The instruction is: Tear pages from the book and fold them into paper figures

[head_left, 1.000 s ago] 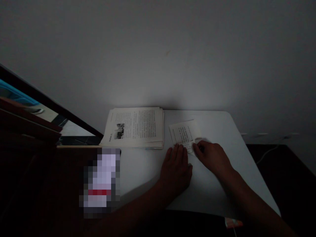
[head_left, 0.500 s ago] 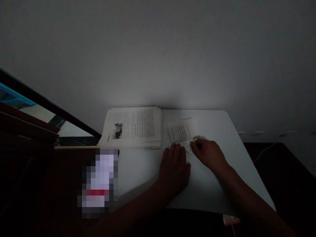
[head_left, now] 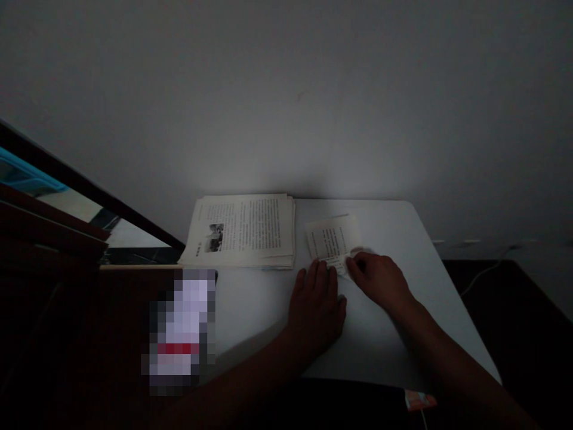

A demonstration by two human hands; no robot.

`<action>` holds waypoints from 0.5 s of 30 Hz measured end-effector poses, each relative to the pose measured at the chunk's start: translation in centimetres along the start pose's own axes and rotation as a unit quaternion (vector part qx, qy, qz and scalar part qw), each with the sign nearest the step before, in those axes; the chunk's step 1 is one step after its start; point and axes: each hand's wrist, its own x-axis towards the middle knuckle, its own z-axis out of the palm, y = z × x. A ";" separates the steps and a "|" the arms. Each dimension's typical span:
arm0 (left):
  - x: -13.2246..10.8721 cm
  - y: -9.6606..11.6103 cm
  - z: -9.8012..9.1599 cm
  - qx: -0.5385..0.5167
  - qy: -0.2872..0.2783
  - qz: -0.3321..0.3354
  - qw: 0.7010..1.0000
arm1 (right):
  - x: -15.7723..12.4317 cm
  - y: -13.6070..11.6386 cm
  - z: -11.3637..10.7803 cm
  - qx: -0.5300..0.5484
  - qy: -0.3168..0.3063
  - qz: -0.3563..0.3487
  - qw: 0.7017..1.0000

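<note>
A small piece of printed paper (head_left: pixel 333 236) lies slightly askew on the white worktop (head_left: pixel 255 316), right of the middle, its near edge apparently folded or crumpled beneath the fingers. The left hand (head_left: pixel 316 307) is palm down, fingers extended and a little apart, the tips resting at that near edge; it presses rather than grips. The right hand (head_left: pixel 380 279) is curled, thumb and forefinger closed on the paper's near right corner.

The likeliest trouble is a crooked or puckered crease, if the left fingertips let the sheet slide while the right pinches. A hard tug against that pressure could tear the thin corner. The dim light makes a misaligned edge easy to miss.

Just left is a stack of printed sheets (head_left: pixel 242 233), its edges uneven; a sweep of the left forearm might disturb it. Beyond both stands the bare wall (head_left: pixel 295 107).
</note>
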 end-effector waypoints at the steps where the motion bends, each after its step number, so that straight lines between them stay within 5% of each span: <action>1: 0.0 0.0 0.0 0.000 0.002 -0.001 1.000 | 0.0 0.0 0.0 -0.001 -0.001 -0.001 1.000; 15: 0.2 0.0 -0.7 -0.012 -0.002 -0.025 1.000 | 0.0 -0.1 -0.1 -0.009 -0.010 0.003 1.000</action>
